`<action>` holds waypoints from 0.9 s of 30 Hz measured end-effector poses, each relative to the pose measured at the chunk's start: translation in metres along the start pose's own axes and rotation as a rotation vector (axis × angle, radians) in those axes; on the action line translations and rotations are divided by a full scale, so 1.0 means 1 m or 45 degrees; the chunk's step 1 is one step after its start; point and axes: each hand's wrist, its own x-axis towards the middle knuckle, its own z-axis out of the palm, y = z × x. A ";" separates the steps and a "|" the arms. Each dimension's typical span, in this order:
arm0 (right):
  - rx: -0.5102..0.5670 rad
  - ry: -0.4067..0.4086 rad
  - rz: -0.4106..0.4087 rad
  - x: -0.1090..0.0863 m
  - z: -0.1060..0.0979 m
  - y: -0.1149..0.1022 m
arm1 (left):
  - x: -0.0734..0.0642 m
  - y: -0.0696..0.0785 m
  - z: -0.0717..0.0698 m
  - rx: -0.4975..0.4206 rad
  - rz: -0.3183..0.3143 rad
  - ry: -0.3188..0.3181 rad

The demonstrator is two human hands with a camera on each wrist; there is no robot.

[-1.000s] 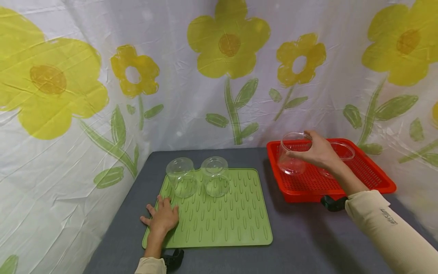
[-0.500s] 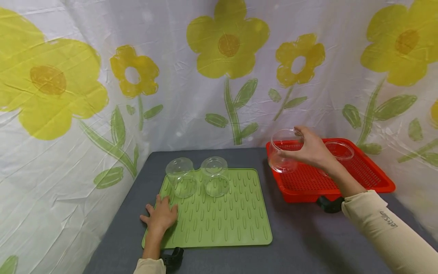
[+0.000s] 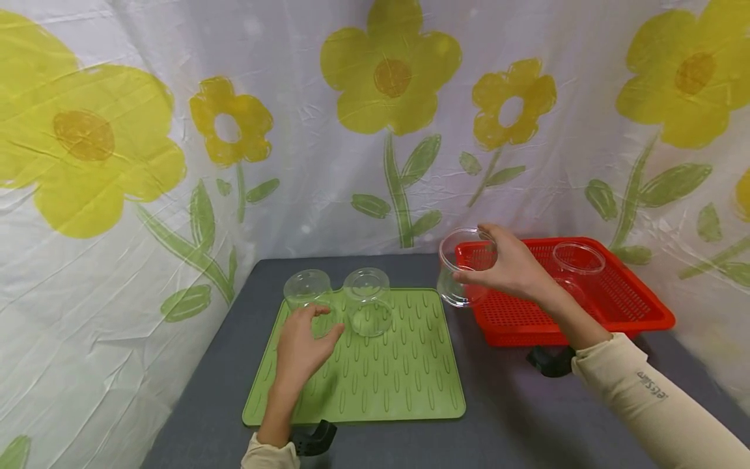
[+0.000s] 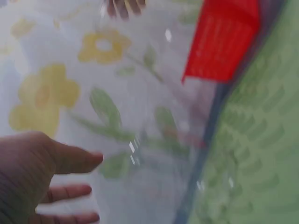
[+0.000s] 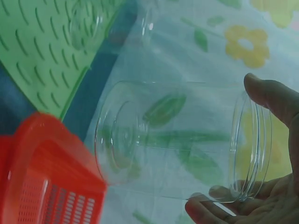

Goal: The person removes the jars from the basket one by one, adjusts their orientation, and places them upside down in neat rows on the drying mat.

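High on its side, near the threaded rim, my right hand grips a clear jar. The jar hangs over the left edge of a red basket, close to the green mat; in the right wrist view its round base points away from the palm. Over the mat's left part is my left hand, thumb and fingers spread apart with nothing between them. It overlaps the front of a clear jar on the mat. Beside that jar stands a similar jar.
Another clear jar stands inside the basket at the right. Grey cloth covers the table. Behind it hangs a white curtain printed with yellow flowers.
My right hand has carried the jar left, from over the basket to beyond its left edge. My left hand has risen from the mat's left edge and moved right, towards the left jar.
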 end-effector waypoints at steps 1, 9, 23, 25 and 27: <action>0.002 -0.002 -0.004 -0.001 0.002 -0.002 | 0.001 0.007 0.000 -0.047 0.044 -0.011; 0.064 -0.034 -0.034 -0.012 0.028 -0.008 | 0.005 0.057 0.014 -0.238 0.274 -0.238; 0.152 -0.088 -0.080 -0.025 0.063 -0.015 | 0.010 0.082 0.052 -0.454 0.296 -0.538; 0.168 -0.092 -0.085 -0.026 0.065 -0.016 | 0.010 0.084 0.056 -0.478 0.300 -0.532; 0.173 -0.095 -0.091 -0.027 0.065 -0.016 | 0.010 0.085 0.058 -0.488 0.299 -0.517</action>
